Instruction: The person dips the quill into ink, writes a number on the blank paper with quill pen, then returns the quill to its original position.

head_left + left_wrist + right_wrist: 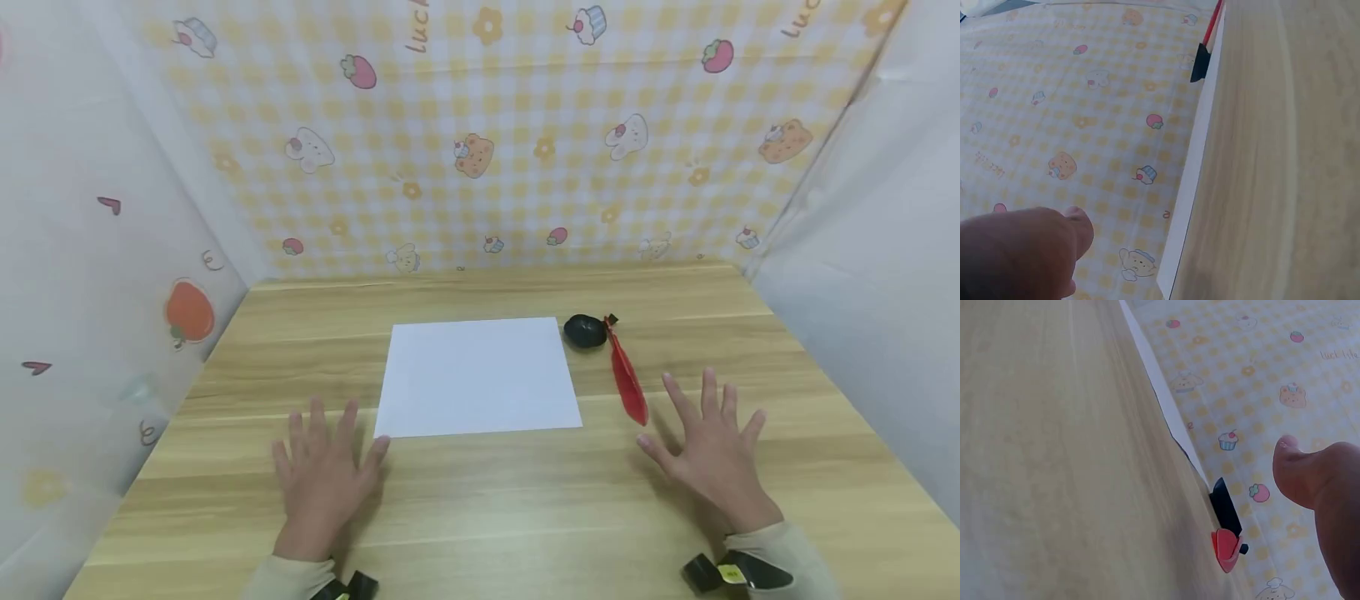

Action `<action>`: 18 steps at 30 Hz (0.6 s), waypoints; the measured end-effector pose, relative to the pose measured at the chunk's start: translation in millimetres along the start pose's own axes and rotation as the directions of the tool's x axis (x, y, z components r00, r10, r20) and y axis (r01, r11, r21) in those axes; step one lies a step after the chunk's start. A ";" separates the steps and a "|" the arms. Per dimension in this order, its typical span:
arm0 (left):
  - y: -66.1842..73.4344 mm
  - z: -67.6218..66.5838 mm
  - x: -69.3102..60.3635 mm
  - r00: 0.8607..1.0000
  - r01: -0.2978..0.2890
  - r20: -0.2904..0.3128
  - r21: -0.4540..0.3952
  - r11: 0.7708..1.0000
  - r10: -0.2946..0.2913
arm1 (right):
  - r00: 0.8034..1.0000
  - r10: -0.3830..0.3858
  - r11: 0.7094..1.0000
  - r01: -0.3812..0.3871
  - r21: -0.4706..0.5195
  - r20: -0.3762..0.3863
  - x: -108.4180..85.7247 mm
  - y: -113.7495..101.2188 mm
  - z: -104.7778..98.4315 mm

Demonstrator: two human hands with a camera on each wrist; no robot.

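Observation:
A white sheet of paper (478, 377) lies flat on the wooden table (510, 517) in the head view. Beside its upper right corner sits a black rounded object (585, 332), and a red elongated object (628, 383) with a small black end lies next to that. The left hand (322, 483), fingers spread, is at the paper's lower left corner, its thumb close to that corner. To the right of the red object the right hand (712, 458) is spread, holding nothing. Both wrist views show a thumb, the left one (1041, 250) and the right one (1316, 481), with the paper edge-on.
A yellow checked cloth (510, 108) with printed cartoons hangs behind the table. White sheeting stands on the left (75, 250) and on the right (885, 250). Each wrist wears a black strap with a small device.

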State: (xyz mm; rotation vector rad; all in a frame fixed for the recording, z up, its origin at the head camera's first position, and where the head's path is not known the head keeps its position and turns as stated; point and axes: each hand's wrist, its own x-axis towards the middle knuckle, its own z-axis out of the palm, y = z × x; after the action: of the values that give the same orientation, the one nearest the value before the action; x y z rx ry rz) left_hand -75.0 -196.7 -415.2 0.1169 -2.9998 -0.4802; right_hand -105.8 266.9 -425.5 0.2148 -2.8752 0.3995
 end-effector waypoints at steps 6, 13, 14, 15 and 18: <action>3.9 2.6 0.8 0.995 -0.006 0.099 -0.106 0.994 0.016 | 0.999 -0.052 0.995 0.051 0.083 0.005 6.4 -1.3 -2.0; 7.4 8.5 0.4 0.993 -0.026 0.107 -0.139 0.990 0.041 | 0.994 -0.106 0.979 0.107 0.172 -0.017 24.5 3.4 0.4; 8.5 8.9 1.2 0.993 -0.027 0.109 -0.153 0.988 0.044 | 0.995 -0.099 0.976 0.098 0.192 -0.004 28.5 4.2 -0.7; 9.8 9.0 1.9 0.992 -0.028 0.113 -0.165 0.986 0.047 | 0.996 -0.091 0.974 0.088 0.210 0.005 32.4 5.0 -2.0; 12.6 9.6 3.6 0.990 -0.033 0.128 -0.192 0.981 0.058 | 0.997 -0.075 0.965 0.069 0.253 0.013 42.2 6.2 -4.8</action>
State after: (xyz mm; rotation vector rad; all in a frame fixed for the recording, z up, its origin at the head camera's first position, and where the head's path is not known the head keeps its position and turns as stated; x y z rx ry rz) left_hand -80.4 -182.1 -420.0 0.0002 -3.0563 -0.7951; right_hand -146.5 269.4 -412.2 0.3681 -2.8219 0.7546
